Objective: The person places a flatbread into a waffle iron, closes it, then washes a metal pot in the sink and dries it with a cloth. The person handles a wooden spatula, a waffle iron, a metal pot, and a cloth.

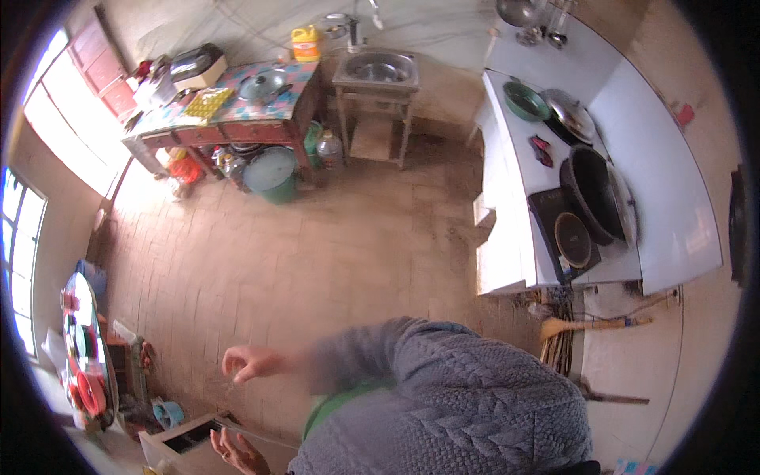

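My right hand (254, 363) reaches out over the brick floor from a grey knitted sleeve (362, 350). Its fingers curl toward the thumb; something faint and blurred shows just below the fingertips, and I cannot tell whether it is held. Lower down, my left hand (238, 452) is raised with fingers apart and a ring on one of them. It is beside a pale box-shaped unit (160, 454) that has a dark rectangular opening (193, 436) in its top. Part of a green garment (335, 407) shows under the grey sweater.
Left stands a round table or tray (110, 386) with red dishes, near a light-blue container (168, 414). A cloth-covered table (303, 101), a green bucket (276, 187) and a metal sink (409, 74) are farther off. Right, a white counter (510, 154) carries a large pot (585, 184) and an induction cooker (549, 214).
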Tool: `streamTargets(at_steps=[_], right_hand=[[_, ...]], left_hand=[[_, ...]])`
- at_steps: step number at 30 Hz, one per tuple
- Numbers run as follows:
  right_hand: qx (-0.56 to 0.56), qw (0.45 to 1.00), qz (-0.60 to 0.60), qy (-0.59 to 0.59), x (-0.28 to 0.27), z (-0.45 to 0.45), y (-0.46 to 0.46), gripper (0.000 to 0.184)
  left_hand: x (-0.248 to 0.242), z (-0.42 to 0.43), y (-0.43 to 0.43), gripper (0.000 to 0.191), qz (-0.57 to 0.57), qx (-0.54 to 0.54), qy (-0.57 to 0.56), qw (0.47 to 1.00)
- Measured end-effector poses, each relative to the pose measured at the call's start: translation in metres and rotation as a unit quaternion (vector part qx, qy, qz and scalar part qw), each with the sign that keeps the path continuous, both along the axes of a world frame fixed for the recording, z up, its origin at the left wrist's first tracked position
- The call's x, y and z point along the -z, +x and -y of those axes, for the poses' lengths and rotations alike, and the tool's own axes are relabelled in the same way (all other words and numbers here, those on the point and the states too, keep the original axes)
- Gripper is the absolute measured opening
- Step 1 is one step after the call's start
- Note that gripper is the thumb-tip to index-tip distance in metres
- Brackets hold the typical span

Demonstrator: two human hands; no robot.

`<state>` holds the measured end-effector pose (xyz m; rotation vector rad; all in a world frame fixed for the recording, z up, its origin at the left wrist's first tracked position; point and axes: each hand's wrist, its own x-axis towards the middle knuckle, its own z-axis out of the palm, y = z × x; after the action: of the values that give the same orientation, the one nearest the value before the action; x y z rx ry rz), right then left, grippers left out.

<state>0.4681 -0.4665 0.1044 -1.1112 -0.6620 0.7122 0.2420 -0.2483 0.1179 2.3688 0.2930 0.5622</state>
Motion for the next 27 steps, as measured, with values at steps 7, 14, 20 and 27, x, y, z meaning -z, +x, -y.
streamTargets(at_steps=[7,14,20,27], right_hand=[[0.103,0.993,-0.056,0.016,0.027,0.022,-0.021,0.021],[0.158,0.986,-0.059,0.009,0.008,-0.039,-0.037,0.018],[0.226,0.942,0.212,-0.126,-0.022,-0.082,-0.052,0.029],[0.305,0.933,0.123,-0.148,-0.056,-0.065,-0.045,0.041]], left_hand=[[0.005,-0.025,0.021,0.032,-0.001,0.082,0.165,0.983],[0.009,-0.080,0.047,0.031,-0.025,0.070,0.062,0.995],[0.016,-0.144,0.024,0.018,0.002,0.082,-0.071,0.994],[0.022,-0.178,0.027,0.015,-0.012,0.100,-0.205,0.974]])
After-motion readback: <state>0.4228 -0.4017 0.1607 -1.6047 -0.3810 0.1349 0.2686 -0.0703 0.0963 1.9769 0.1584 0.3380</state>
